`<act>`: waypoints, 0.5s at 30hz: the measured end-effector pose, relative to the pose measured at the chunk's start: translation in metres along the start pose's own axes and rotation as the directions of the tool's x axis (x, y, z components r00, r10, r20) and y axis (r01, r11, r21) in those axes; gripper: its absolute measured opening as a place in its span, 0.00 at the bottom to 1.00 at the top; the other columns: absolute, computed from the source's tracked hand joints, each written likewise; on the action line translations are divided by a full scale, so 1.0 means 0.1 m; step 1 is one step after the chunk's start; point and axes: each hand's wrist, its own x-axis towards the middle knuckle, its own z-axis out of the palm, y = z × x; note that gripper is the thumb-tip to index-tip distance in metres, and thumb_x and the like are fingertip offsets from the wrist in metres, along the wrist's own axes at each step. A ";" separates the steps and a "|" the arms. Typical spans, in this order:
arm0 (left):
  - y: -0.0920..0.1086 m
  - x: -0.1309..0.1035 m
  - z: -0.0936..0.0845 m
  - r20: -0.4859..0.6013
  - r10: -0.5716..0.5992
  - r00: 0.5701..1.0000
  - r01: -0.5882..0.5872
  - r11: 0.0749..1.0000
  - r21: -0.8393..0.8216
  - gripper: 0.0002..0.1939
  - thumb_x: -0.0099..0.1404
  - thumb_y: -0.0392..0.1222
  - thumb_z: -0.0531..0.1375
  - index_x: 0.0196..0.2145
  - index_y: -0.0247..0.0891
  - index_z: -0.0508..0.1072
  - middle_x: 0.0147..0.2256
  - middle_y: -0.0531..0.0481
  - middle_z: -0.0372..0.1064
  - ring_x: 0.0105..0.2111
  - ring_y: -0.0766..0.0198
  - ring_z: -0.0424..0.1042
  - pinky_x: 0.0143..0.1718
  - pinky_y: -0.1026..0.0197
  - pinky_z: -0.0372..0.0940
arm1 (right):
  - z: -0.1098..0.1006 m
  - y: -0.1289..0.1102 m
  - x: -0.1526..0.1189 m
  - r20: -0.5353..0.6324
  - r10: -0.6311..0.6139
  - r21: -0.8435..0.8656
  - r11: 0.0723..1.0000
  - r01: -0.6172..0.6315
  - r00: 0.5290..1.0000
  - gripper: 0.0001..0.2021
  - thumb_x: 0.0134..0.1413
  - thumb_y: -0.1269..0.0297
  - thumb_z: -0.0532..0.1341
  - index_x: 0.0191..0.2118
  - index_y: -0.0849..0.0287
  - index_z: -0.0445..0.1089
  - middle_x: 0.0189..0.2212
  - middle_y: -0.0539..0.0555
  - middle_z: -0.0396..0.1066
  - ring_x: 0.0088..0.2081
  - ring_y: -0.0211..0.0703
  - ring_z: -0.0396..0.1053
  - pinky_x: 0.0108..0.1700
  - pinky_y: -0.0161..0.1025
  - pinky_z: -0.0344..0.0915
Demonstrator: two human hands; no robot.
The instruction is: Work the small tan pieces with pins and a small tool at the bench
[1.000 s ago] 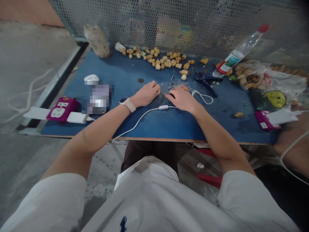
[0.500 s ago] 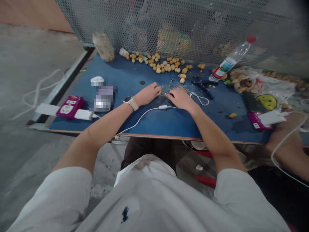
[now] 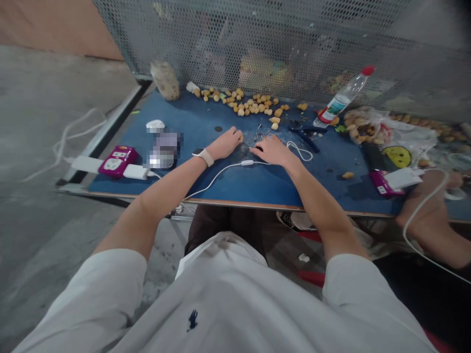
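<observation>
My left hand (image 3: 225, 143), with a pale-strapped watch on its wrist, pinches a small yellow gourd (image 3: 241, 139) mostly hidden by the fingers. My right hand (image 3: 271, 150) is closed around a small dark tool (image 3: 259, 148) with a thin tip pointing left; most of it is hidden by the hand. A white cable with an inline switch (image 3: 247, 163) runs across the blue table (image 3: 235, 189) towards my right hand. Just beyond the right hand lie several thin metal bits (image 3: 258, 130). A gap separates the gourd from the tool tip.
Several small gourds (image 3: 253, 106) line the back by the perforated panel (image 3: 209, 54). Dark-handled pliers (image 3: 310, 140), a water bottle (image 3: 340, 100) and plastic bags (image 3: 412, 128) are right. Purple power adapters (image 3: 118, 161) and a jar (image 3: 165, 81) are left. Another person's arm (image 3: 427, 220) rests at right.
The camera view has shifted slightly. The gourd in my left hand has moved a little away, and the tool tip in my right hand sits slightly nearer me and farther left.
</observation>
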 end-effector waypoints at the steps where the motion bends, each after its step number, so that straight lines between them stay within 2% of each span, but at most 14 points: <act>1: -0.01 0.01 0.01 -0.005 0.001 1.000 -0.001 1.000 -0.010 0.16 0.93 0.36 0.51 0.62 0.35 0.78 0.61 0.27 0.79 0.57 0.43 0.83 0.69 0.41 0.79 | 0.01 0.01 0.01 -0.005 0.003 0.006 1.000 -0.003 1.000 0.23 0.95 0.52 0.59 0.49 0.56 0.87 0.55 0.68 0.91 0.56 0.62 0.84 0.56 0.51 0.73; 5: -0.03 0.02 0.01 -0.027 0.001 1.000 -0.003 0.998 -0.066 0.14 0.91 0.37 0.52 0.60 0.38 0.78 0.60 0.29 0.78 0.57 0.43 0.83 0.69 0.39 0.80 | 0.06 0.09 0.05 -0.064 0.048 0.066 0.997 -0.044 0.997 0.24 0.96 0.52 0.57 0.47 0.56 0.85 0.57 0.69 0.91 0.60 0.62 0.84 0.62 0.51 0.74; 8: 0.01 0.00 -0.02 -0.039 -0.017 0.999 0.013 0.996 -0.088 0.18 0.91 0.37 0.49 0.62 0.36 0.78 0.61 0.25 0.78 0.60 0.39 0.82 0.71 0.34 0.80 | 0.08 0.10 0.07 -0.107 0.090 0.128 0.989 -0.076 0.990 0.26 0.98 0.50 0.55 0.47 0.54 0.84 0.57 0.69 0.91 0.60 0.63 0.86 0.63 0.51 0.74; 12: 0.07 -0.02 -0.03 -0.096 -0.014 0.995 0.008 0.998 -0.066 0.21 0.91 0.35 0.45 0.62 0.35 0.78 0.62 0.23 0.78 0.67 0.35 0.80 0.75 0.29 0.78 | 0.10 -0.01 0.09 -0.165 0.145 0.141 0.983 -0.122 0.976 0.26 1.00 0.50 0.53 0.56 0.57 0.86 0.57 0.71 0.92 0.61 0.66 0.88 0.65 0.53 0.76; 15: 0.06 -0.01 0.02 -0.103 -0.024 0.994 0.020 0.999 -0.043 0.21 0.92 0.35 0.46 0.61 0.36 0.78 0.62 0.25 0.80 0.68 0.37 0.80 0.75 0.31 0.78 | 0.13 -0.13 0.10 -0.161 0.145 0.111 0.986 -0.128 0.976 0.25 0.99 0.50 0.55 0.60 0.58 0.87 0.60 0.72 0.92 0.64 0.68 0.88 0.66 0.55 0.77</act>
